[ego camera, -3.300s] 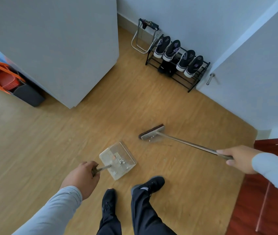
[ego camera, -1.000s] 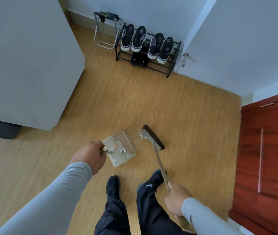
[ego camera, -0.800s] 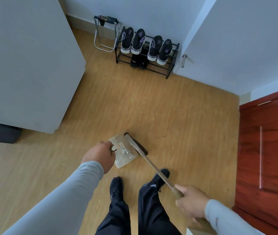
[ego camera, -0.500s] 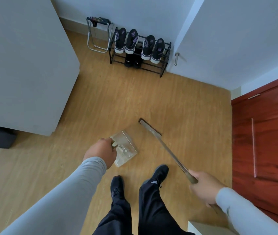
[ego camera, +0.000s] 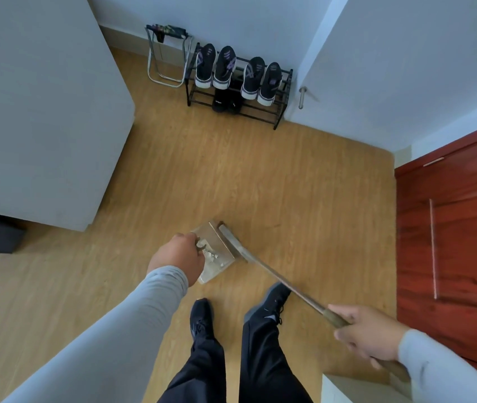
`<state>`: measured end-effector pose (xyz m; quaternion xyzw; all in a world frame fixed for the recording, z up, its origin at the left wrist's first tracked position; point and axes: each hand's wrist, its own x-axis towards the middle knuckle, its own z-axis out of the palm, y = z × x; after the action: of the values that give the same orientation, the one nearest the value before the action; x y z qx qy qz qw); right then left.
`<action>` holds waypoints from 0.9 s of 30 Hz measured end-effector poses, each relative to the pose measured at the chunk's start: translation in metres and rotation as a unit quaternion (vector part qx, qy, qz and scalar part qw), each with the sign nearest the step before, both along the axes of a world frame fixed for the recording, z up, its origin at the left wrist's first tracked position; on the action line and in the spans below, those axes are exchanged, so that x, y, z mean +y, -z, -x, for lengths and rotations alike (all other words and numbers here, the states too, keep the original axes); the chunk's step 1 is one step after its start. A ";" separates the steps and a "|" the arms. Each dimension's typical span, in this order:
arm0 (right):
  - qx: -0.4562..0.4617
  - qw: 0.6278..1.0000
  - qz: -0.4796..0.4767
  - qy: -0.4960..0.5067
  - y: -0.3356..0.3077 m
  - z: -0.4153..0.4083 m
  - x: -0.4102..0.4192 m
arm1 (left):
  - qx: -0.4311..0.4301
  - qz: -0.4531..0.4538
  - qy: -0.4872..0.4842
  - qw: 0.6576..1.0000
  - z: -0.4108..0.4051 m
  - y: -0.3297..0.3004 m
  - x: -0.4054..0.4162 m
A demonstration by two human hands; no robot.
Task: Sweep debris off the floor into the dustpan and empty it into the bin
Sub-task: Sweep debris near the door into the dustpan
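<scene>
Dustpan (ego camera: pixel 215 254) on the floor (ego camera: pixel 304 184) ahead of both feet, handle gripped by left hand (ego camera: pixel 177 257), mouth facing right toward broom head (ego camera: pixel 231 242), whose long shaft slants back to the gripping right hand (ego camera: pixel 368 334).

Head-worn wide-angle view — steeply downward, floor-facing

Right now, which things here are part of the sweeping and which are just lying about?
In use: broom, dustpan with debris, left hand, right hand.
Lying about: shoe rack, shoes, folding stool, red door.
</scene>
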<state>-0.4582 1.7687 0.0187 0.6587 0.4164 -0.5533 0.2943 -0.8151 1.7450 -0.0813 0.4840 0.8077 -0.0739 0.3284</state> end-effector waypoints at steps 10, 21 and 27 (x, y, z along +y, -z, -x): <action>-0.108 0.985 -0.096 -0.098 0.051 0.038 0.024 | 0.003 -0.010 -0.012 1.000 -0.001 0.003 0.001; 0.038 0.998 0.039 -0.015 0.028 0.010 0.012 | 0.003 -0.012 -0.002 1.000 -0.002 0.001 0.001; 0.039 0.996 -0.005 0.080 0.000 -0.048 -0.012 | -0.006 -0.013 -0.001 1.000 0.006 -0.007 -0.008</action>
<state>-0.4104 1.7571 0.0187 0.6693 0.3764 -0.5983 0.2291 -0.8208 1.7374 -0.0748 0.4881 0.8072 -0.0601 0.3264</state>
